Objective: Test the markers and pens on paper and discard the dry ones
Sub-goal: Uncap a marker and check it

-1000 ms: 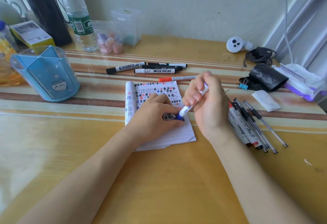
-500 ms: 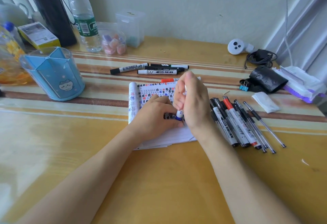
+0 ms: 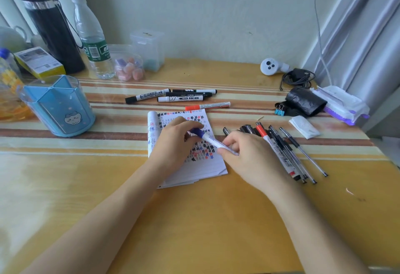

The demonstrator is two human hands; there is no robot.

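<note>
We can read only a little. On the black-capped marker [image 3: 148, 97] at the back of the tabletop [image 3: 194, 219] the barrel says "WHITEBOARD MARKER". The white marker [image 3: 180, 99] beside it carries a large "W", followed by smaller print that we cannot make out. The water bottle [image 3: 93, 42] wears a green label too small to read, and the blue pen holder [image 3: 58, 104] bears a cartoon cat face.

Beyond the notepad [image 3: 207, 165] we count five markers. They are those two, a black marker [image 3: 188, 94] and a black-and-white marker [image 3: 193, 90] lying against them, and a red-capped marker [image 3: 206, 106] just in front, near the notepad's top edge.

To the right lies a pile of pens and markers [image 3: 279, 143], partly hidden by the right hand [image 3: 249, 156]. We count at least six there, one with a red cap and two slim pens at the outer edge. One blue binder clip [image 3: 278, 111] sits farther back.

There is one notepad, with its open page covered in small hash-like marks in black, red and blue.

One blue marker [image 3: 214, 142] is held tilted just above that page, between both hands. The left hand [image 3: 173, 143] has its fingers [image 3: 184, 124] curled round the blue cap end. The right hand's fingers [image 3: 227, 143] pinch the white barrel at the other end.
</note>
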